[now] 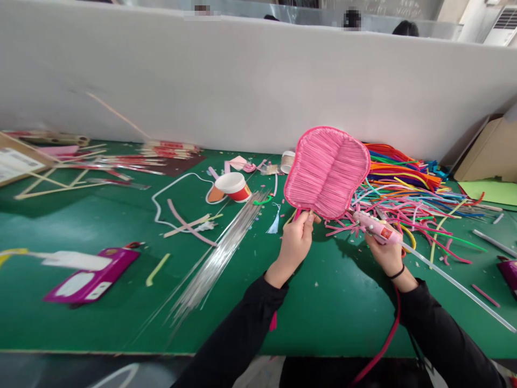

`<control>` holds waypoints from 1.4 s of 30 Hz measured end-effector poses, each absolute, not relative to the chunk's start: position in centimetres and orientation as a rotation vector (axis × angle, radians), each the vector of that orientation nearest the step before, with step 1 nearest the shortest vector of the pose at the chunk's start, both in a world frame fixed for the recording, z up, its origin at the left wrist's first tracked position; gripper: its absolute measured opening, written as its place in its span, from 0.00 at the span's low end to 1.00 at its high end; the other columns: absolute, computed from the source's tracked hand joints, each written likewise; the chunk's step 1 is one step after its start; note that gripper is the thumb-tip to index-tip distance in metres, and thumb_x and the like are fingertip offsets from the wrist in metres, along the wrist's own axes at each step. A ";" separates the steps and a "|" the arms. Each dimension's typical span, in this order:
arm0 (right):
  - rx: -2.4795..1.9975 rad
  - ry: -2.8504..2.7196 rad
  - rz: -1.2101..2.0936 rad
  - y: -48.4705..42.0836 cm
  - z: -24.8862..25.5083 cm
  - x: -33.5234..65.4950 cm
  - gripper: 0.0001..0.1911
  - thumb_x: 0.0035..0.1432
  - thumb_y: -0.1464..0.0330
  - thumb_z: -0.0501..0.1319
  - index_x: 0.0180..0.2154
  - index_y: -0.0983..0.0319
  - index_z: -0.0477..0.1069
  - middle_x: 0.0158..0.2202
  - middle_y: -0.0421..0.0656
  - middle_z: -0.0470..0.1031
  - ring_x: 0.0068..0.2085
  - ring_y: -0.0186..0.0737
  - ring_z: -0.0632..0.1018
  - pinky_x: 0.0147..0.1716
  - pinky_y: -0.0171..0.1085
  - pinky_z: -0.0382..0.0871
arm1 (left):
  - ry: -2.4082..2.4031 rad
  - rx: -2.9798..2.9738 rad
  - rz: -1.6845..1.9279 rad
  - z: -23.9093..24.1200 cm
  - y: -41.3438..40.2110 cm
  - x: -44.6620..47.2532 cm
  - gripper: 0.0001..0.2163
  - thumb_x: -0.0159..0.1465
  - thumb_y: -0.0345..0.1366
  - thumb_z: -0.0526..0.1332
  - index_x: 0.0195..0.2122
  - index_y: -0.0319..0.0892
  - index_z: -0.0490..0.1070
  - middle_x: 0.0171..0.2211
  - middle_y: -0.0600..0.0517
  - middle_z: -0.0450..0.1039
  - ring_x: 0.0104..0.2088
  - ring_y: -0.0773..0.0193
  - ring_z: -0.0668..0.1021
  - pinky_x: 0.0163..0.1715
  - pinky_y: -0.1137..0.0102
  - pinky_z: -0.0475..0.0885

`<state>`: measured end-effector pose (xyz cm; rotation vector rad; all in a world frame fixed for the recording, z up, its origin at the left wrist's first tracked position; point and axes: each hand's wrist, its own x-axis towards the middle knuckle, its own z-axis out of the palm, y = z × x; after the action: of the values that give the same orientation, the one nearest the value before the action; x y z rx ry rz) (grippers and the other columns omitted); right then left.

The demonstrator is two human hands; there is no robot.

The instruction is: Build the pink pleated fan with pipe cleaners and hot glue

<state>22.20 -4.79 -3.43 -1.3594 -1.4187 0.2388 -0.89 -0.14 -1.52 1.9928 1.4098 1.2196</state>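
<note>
My left hand (pixel 297 240) is closed on the bottom of a pink hand fan (pixel 323 172), which it holds upright above the table. The fan looks covered in rows of pink pipe cleaner, with a brighter pink rim. In my right hand (pixel 385 253) is a pink hot glue gun (pixel 375 227), its nozzle pointing left toward the fan's lower right edge. A long clear glue stick (pixel 456 285) sticks out of its back end. Whether the nozzle touches the fan I cannot tell. A dark pink tassel end (pixel 273 321) shows below my left forearm.
Coloured pipe cleaners (pixel 420 199) lie heaped behind my right hand. Left of centre are a bundle of thin clear wires or rods (pixel 218 258), a paper cup (pixel 236 187) and a light blue tassel (pixel 275 220). A purple power strip (pixel 92 277) lies farther left. A white partition (pixel 242 81) borders the back.
</note>
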 end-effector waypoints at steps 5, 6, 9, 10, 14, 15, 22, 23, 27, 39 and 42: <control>-1.346 -1.394 0.214 -4.7 -3.5 22.2 0.09 0.52 0.66 0.62 0.23 0.58 0.65 0.20 0.35 0.67 0.21 0.33 0.68 0.21 0.33 0.63 | 1.386 2.025 1.233 -1.7 0.0 -1.0 0.17 0.72 0.41 0.48 0.32 0.43 0.73 0.19 0.56 0.66 0.22 0.63 0.72 0.27 0.70 0.65; -1.346 -1.383 0.212 -4.7 -3.5 22.2 0.09 0.52 0.66 0.62 0.23 0.58 0.65 0.20 0.35 0.67 0.20 0.32 0.67 0.21 0.33 0.62 | 1.381 2.033 1.235 -1.8 0.0 -1.0 0.17 0.72 0.41 0.48 0.32 0.43 0.73 0.19 0.56 0.66 0.22 0.63 0.73 0.28 0.70 0.65; -1.347 -1.362 0.212 -4.5 -3.7 22.3 0.10 0.51 0.66 0.63 0.22 0.58 0.65 0.19 0.35 0.65 0.19 0.32 0.65 0.20 0.33 0.62 | 1.376 2.044 1.242 -2.0 0.1 -1.0 0.17 0.72 0.41 0.48 0.32 0.43 0.73 0.20 0.56 0.68 0.22 0.64 0.73 0.28 0.70 0.66; -1.347 -1.360 0.214 -4.5 -3.8 22.3 0.10 0.51 0.66 0.63 0.22 0.58 0.65 0.19 0.35 0.65 0.19 0.32 0.65 0.20 0.33 0.62 | 1.373 2.044 1.243 -2.0 0.1 -0.9 0.17 0.72 0.41 0.48 0.32 0.43 0.73 0.20 0.55 0.68 0.22 0.64 0.72 0.28 0.70 0.66; -1.348 -1.379 0.231 -4.4 -3.9 22.4 0.10 0.52 0.65 0.63 0.22 0.58 0.65 0.19 0.35 0.66 0.20 0.33 0.66 0.20 0.34 0.63 | 1.370 2.047 1.241 -1.9 0.0 -0.9 0.17 0.72 0.40 0.48 0.32 0.43 0.73 0.20 0.55 0.68 0.22 0.64 0.73 0.28 0.70 0.67; -1.349 -1.383 0.236 -4.4 -3.9 22.3 0.10 0.52 0.65 0.63 0.22 0.58 0.65 0.19 0.35 0.66 0.20 0.33 0.67 0.20 0.34 0.63 | 1.374 2.050 1.240 -1.9 0.0 -0.9 0.17 0.72 0.40 0.48 0.32 0.43 0.73 0.20 0.55 0.68 0.22 0.64 0.73 0.28 0.70 0.67; -1.370 -1.395 0.243 -4.6 -3.7 22.2 0.09 0.52 0.65 0.63 0.23 0.58 0.65 0.19 0.35 0.68 0.19 0.32 0.67 0.20 0.33 0.62 | 1.369 2.047 1.243 -1.9 -0.1 -1.0 0.17 0.72 0.40 0.48 0.33 0.42 0.74 0.20 0.55 0.68 0.23 0.64 0.73 0.29 0.70 0.67; -1.369 -1.398 0.241 -4.6 -3.7 22.2 0.09 0.52 0.65 0.62 0.23 0.58 0.65 0.19 0.35 0.67 0.19 0.32 0.67 0.20 0.33 0.62 | 1.369 2.043 1.245 -2.0 0.0 -1.0 0.17 0.72 0.40 0.48 0.33 0.42 0.74 0.20 0.55 0.67 0.23 0.64 0.73 0.28 0.70 0.67; -1.380 -1.410 0.219 -4.5 -3.7 22.2 0.10 0.51 0.65 0.62 0.22 0.58 0.63 0.18 0.36 0.67 0.19 0.33 0.67 0.20 0.33 0.63 | 1.380 2.040 1.250 -1.9 0.0 -1.0 0.17 0.72 0.40 0.48 0.32 0.42 0.73 0.20 0.55 0.67 0.23 0.64 0.73 0.28 0.70 0.66; -1.361 -1.397 0.241 -4.5 -3.6 22.2 0.08 0.52 0.66 0.62 0.24 0.58 0.66 0.19 0.36 0.69 0.20 0.33 0.68 0.20 0.33 0.63 | 1.369 2.071 1.252 -1.9 0.0 -1.0 0.17 0.72 0.40 0.48 0.32 0.43 0.74 0.19 0.55 0.68 0.23 0.62 0.74 0.29 0.69 0.67; -1.372 -1.401 0.232 -4.5 -3.7 22.3 0.08 0.52 0.65 0.61 0.24 0.58 0.66 0.19 0.36 0.69 0.20 0.34 0.68 0.20 0.34 0.63 | 1.367 2.073 1.253 -1.9 0.0 -1.0 0.17 0.72 0.40 0.49 0.32 0.43 0.73 0.19 0.55 0.68 0.23 0.62 0.74 0.29 0.69 0.67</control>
<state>22.28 -4.53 -3.71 -1.3718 -1.4012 0.2324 -1.00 0.01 -1.89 2.0726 1.3665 1.2526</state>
